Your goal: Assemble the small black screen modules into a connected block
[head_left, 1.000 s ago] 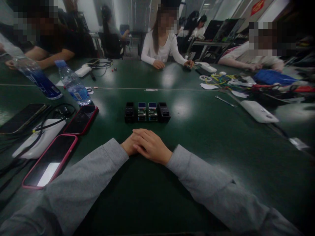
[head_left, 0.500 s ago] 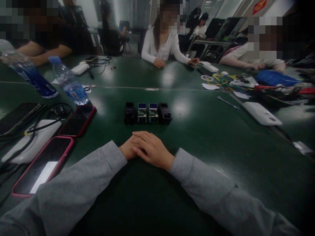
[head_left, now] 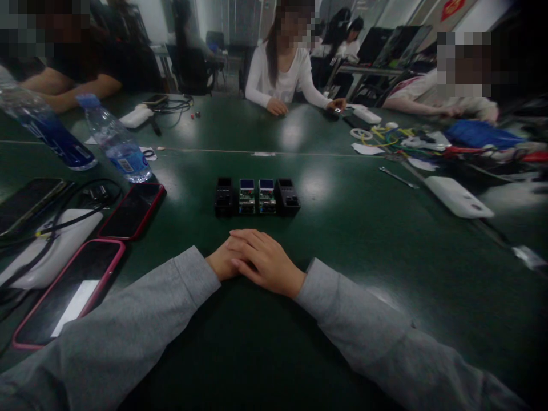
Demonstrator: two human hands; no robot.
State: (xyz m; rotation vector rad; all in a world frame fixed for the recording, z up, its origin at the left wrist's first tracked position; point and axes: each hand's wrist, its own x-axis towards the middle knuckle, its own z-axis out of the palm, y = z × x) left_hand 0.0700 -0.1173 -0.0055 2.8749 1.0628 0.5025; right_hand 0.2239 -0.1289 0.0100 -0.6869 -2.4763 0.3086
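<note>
My right hand (head_left: 269, 262) rests over my left hand (head_left: 223, 261) on the green table, its fingers wrapped round it. The fingers of my left hand are hidden underneath. Just beyond them stands a row of small electronic parts, touched by neither hand. Two green circuit boards with small screens, the left board (head_left: 247, 197) and the right board (head_left: 266, 197), are in the middle. A black casing (head_left: 224, 198) flanks them on the left and another black casing (head_left: 288, 197) on the right.
Left are a pink-edged phone (head_left: 71, 294), a red-edged phone (head_left: 132, 211), a white power bank (head_left: 55, 245) with cables, and a water bottle (head_left: 115, 140). Right lie a wrench (head_left: 399, 177), a white power strip (head_left: 458, 197) and tangled wires (head_left: 385, 136). Several people sit around.
My hands keep the same clasp, and the row of parts stays put. The view has shifted slightly. Across the table, a person's hand now shows a small dark object with a light patch.
</note>
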